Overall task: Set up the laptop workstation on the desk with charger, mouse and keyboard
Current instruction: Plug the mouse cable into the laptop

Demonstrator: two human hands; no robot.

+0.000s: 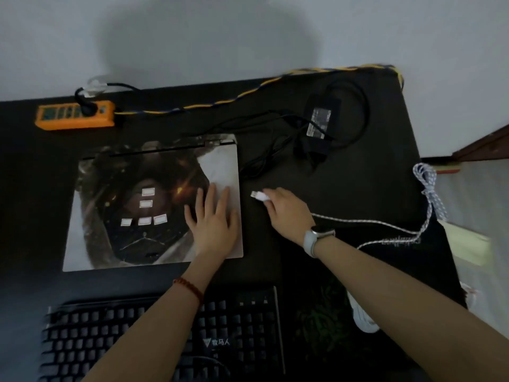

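The left hand [213, 219] lies flat and open on the closed laptop [143, 205], steadying it. The right hand [286, 210] pinches a white plug [259, 195] just beside the laptop's right edge. If the plug goes in tilted, it may jam; its braided cable [391, 227] could snag the charger [321, 121] wires.

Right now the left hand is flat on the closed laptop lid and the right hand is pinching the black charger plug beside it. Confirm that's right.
Not quite. The head view shows the right hand pinching a white USB plug on a white braided cable, not the black charger plug. The rest holds: the left hand lies flat on the closed laptop lid, with the USB plug beside the laptop's right edge.
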